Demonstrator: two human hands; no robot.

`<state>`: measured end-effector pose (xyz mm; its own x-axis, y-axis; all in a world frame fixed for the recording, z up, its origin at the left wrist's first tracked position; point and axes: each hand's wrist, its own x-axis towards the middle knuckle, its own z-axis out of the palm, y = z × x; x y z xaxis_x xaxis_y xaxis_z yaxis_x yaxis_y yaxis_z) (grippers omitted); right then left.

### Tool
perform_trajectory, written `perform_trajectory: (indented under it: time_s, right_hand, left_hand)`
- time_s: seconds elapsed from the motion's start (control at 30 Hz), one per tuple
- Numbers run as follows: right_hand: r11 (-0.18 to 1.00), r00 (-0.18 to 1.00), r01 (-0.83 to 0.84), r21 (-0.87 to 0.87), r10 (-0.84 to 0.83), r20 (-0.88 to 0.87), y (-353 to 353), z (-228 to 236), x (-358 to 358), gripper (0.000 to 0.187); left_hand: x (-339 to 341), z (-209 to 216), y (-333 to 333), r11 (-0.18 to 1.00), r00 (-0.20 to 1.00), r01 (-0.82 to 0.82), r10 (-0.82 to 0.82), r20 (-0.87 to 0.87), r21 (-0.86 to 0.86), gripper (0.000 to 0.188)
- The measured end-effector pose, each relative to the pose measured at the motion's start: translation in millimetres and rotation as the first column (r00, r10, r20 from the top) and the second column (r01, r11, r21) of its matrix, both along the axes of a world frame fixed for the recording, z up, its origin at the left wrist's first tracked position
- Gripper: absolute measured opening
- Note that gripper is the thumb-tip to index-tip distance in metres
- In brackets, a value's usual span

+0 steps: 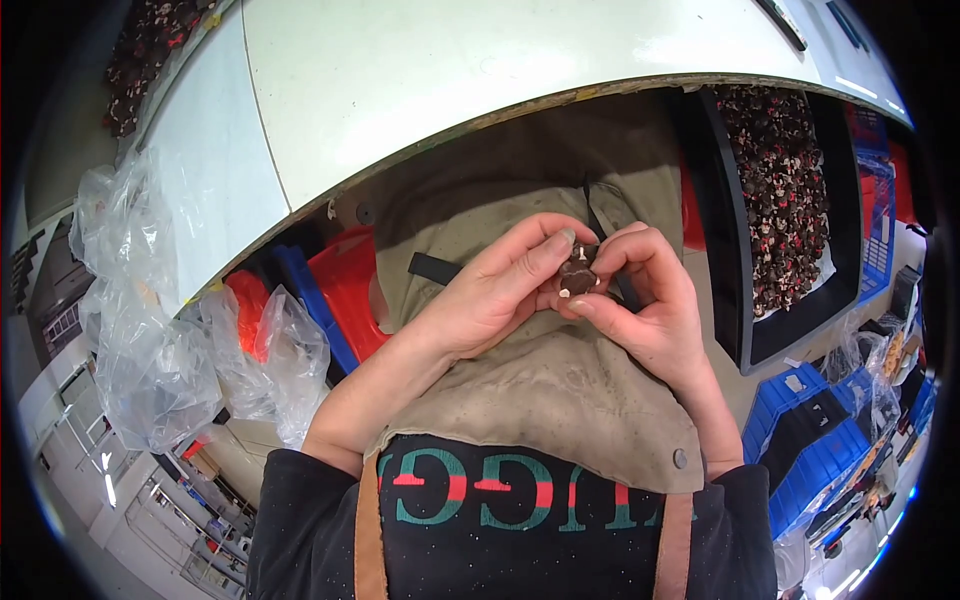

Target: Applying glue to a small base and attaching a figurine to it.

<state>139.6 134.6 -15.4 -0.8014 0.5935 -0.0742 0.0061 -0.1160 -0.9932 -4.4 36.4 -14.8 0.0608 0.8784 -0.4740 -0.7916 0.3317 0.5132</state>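
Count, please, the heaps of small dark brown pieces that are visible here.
2: one heap lies in the black tray at the right; another heap is at the upper left, partly cut off. More may be hidden.

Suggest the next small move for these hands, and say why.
Perhaps turn the brown piece slightly: the left hand and right hand both hold it above the apron, covering parts of its edge, which a small turn might expose.

A glossy white tabletop (450,60) stretches across the top. Beige floor (735,384) shows below. A light strip (109,488) glows at lower left.
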Motion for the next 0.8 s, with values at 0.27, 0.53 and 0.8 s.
perform_trajectory:
  time_s: [0.27, 0.53, 0.8]
  right_hand:
    - [0.992, 0.995, -0.013, 0.122, 0.001, 0.097, 4.7, 4.6, -0.9, 0.038]
    - [0.984, 0.988, 0.021, 0.174, -0.046, 0.145, 4.0, 10.7, 2.8, 0.034]
    - [0.965, 0.998, 0.038, 0.258, -0.050, 0.040, 8.1, 7.2, -1.4, 0.035]
  left_hand:
    - [10.0, 10.9, 8.8, 0.981, 0.976, -0.107, 0.073, -0.207, -0.160, 0.032]
    - [12.4, 12.1, 12.7, 0.988, 0.974, -0.050, 0.016, -0.224, -0.148, 0.031]
    - [12.1, 20.6, 11.5, 0.991, 0.982, -0.065, 0.043, -0.186, -0.115, 0.030]
